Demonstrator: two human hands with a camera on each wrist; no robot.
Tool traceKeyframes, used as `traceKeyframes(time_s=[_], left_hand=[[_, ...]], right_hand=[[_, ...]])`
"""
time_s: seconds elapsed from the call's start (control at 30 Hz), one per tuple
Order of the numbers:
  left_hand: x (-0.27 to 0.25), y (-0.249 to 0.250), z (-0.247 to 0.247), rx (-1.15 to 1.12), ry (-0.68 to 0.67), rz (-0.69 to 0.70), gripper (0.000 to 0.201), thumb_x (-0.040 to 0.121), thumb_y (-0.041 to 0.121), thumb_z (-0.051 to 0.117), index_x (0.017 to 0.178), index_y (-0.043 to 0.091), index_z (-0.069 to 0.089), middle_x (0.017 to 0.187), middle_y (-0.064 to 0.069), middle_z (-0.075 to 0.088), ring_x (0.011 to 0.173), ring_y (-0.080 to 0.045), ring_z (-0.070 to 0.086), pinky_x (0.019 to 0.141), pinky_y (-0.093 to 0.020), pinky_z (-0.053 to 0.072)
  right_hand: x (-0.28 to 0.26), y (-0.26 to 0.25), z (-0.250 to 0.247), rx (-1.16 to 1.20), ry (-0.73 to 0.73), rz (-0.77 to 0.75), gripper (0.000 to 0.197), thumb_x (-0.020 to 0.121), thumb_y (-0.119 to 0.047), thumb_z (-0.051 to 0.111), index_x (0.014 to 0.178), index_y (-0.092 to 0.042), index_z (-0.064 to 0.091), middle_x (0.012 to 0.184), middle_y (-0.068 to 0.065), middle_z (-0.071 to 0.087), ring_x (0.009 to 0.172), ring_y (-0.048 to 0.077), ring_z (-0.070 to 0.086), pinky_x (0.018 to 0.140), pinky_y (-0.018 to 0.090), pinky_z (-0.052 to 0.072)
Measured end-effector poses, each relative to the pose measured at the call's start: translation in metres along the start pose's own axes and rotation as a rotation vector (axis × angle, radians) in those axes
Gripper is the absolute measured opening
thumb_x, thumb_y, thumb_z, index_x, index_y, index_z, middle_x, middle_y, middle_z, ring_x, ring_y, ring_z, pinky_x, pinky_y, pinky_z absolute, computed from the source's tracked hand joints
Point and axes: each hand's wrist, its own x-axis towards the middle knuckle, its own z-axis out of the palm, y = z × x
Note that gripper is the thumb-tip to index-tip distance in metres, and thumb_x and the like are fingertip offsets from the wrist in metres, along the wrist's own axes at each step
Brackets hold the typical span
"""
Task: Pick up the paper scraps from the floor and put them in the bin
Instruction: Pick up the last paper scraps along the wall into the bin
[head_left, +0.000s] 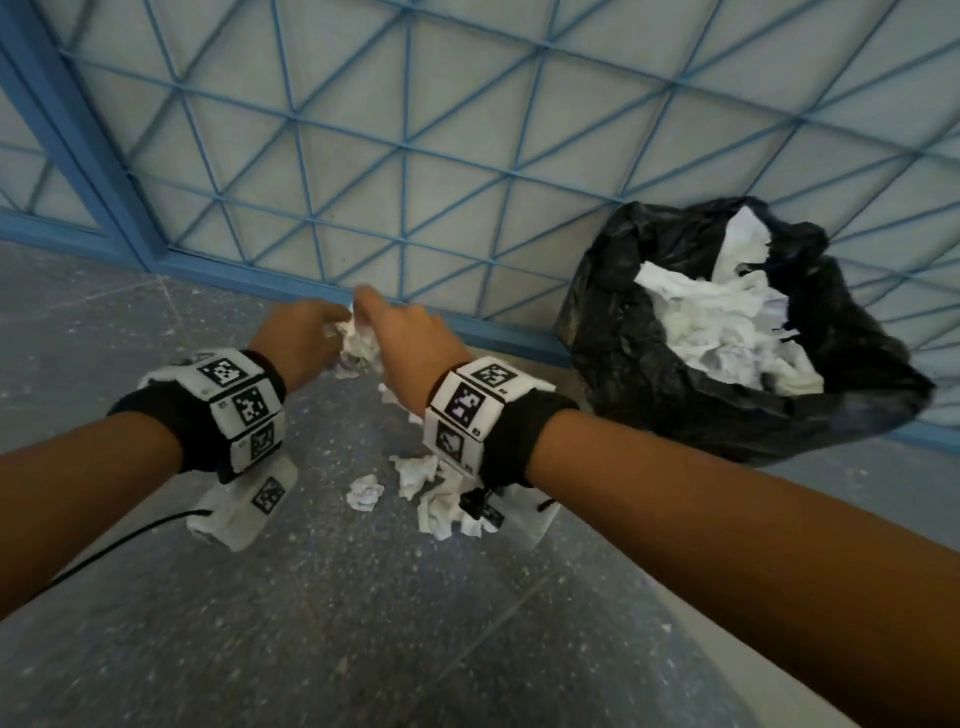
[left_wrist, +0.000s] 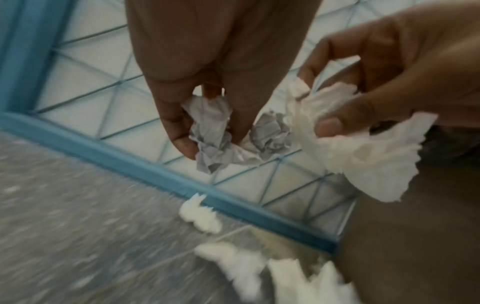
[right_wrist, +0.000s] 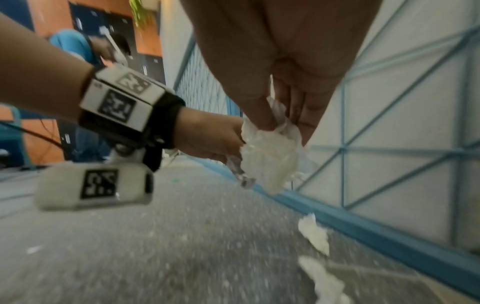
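Note:
Both hands meet low over the grey floor by the blue wall rail. My left hand (head_left: 311, 332) (left_wrist: 211, 142) pinches a greyish crumpled paper scrap (left_wrist: 215, 148) between thumb and fingers. Close beside it, my right hand (head_left: 400, 332) (right_wrist: 283, 131) grips a larger white crumpled scrap (right_wrist: 270, 160) (left_wrist: 363, 148). Several more white scraps (head_left: 415, 475) lie on the floor under my wrists, and others (left_wrist: 200, 214) lie against the rail. The bin (head_left: 649, 395), lined with a black bag, stands to the right and holds a heap of white paper (head_left: 722, 332).
A pale wall panel with a blue diagonal grid (head_left: 467, 130) rises right behind the hands and the bin. A black cable (head_left: 104, 551) trails from the left wrist camera across the speckled floor (head_left: 363, 623). In the right wrist view, another person (right_wrist: 72, 45) sits far down the corridor.

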Motion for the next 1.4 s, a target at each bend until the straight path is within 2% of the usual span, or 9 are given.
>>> traceKeyframes(time_s=[0.13,0.23,0.3,0.57,0.73,0.93,1.03,1.2,1.4], left_hand=[[-0.009,0.072,-0.026,-0.068,0.152,0.16,0.027,0.082,0.001,0.061,0.109,0.0,0.061,0.113,-0.025,0.063,0.108,-0.033,0.06,0.082,-0.032,0.042],[-0.014,0.13,-0.035,-0.204,0.186,0.272,0.021,0.083,0.003,0.06,0.103,0.009,0.059,0.104,-0.02,0.063,0.089,-0.011,0.069,0.07,-0.018,0.046],[-0.018,0.17,-0.034,-0.218,0.162,0.347,0.023,0.081,0.008,0.063,0.104,0.008,0.06,0.109,-0.019,0.064,0.098,-0.025,0.066,0.078,-0.025,0.047],[-0.035,0.293,0.037,0.026,-0.102,0.408,0.032,0.091,0.012,0.047,0.12,-0.002,0.045,0.128,-0.022,0.054,0.117,-0.033,0.052,0.092,-0.035,0.039],[-0.04,0.303,0.066,0.419,-0.39,0.405,0.04,0.099,0.019,0.029,0.134,0.0,0.038,0.139,-0.02,0.045,0.127,-0.034,0.044,0.103,-0.036,0.034],[-0.028,0.308,0.031,0.664,-0.378,0.49,0.053,0.082,0.044,0.039,0.13,0.023,0.05,0.147,-0.012,0.037,0.137,-0.03,0.031,0.113,-0.038,0.028],[-0.034,0.303,0.023,0.636,-0.393,0.537,0.046,0.08,0.033,0.053,0.125,0.022,0.056,0.135,-0.012,0.051,0.126,-0.028,0.045,0.106,-0.035,0.038],[-0.035,0.292,0.047,0.563,-0.441,0.451,0.044,0.082,0.013,0.065,0.123,0.012,0.05,0.128,-0.01,0.058,0.117,-0.027,0.055,0.093,-0.03,0.043],[-0.029,0.292,0.064,0.569,-0.368,0.537,0.031,0.092,0.01,0.047,0.12,0.001,0.058,0.127,-0.018,0.059,0.118,-0.03,0.054,0.096,-0.03,0.041]], right_hand=[[-0.031,0.003,-0.069,0.07,0.186,0.021,0.052,0.087,-0.011,0.054,0.134,-0.006,0.033,0.114,0.022,0.062,0.105,0.035,0.06,0.083,0.038,0.046],[-0.056,0.036,-0.122,-0.049,0.363,0.109,0.033,0.088,-0.009,0.049,0.12,-0.007,0.048,0.117,0.018,0.062,0.11,0.035,0.057,0.085,0.036,0.044],[-0.076,0.064,-0.151,-0.088,0.423,0.19,0.026,0.085,-0.009,0.05,0.11,-0.007,0.056,0.116,0.018,0.063,0.11,0.035,0.057,0.087,0.036,0.043],[-0.15,0.156,-0.175,-0.181,0.254,0.466,0.024,0.083,-0.006,0.058,0.106,-0.001,0.06,0.119,0.023,0.055,0.108,0.036,0.055,0.086,0.032,0.04],[-0.172,0.175,-0.165,-0.201,-0.124,0.54,0.032,0.086,-0.011,0.059,0.115,-0.001,0.061,0.121,0.019,0.063,0.111,0.032,0.059,0.09,0.032,0.046],[-0.174,0.169,-0.178,-0.051,-0.013,0.394,0.056,0.084,-0.007,0.058,0.137,-0.017,0.04,0.135,0.014,0.05,0.114,0.027,0.052,0.093,0.028,0.041],[-0.175,0.158,-0.18,0.031,-0.044,0.308,0.052,0.084,-0.008,0.056,0.133,-0.022,0.043,0.133,0.009,0.05,0.103,0.017,0.05,0.079,0.02,0.036],[-0.164,0.154,-0.159,-0.148,-0.3,0.34,0.035,0.09,-0.019,0.053,0.125,-0.016,0.058,0.135,0.009,0.055,0.124,0.026,0.049,0.104,0.029,0.037],[-0.15,0.15,-0.154,-0.261,-0.336,0.377,0.033,0.093,-0.018,0.05,0.123,-0.006,0.058,0.128,0.017,0.06,0.118,0.032,0.056,0.094,0.032,0.045]])
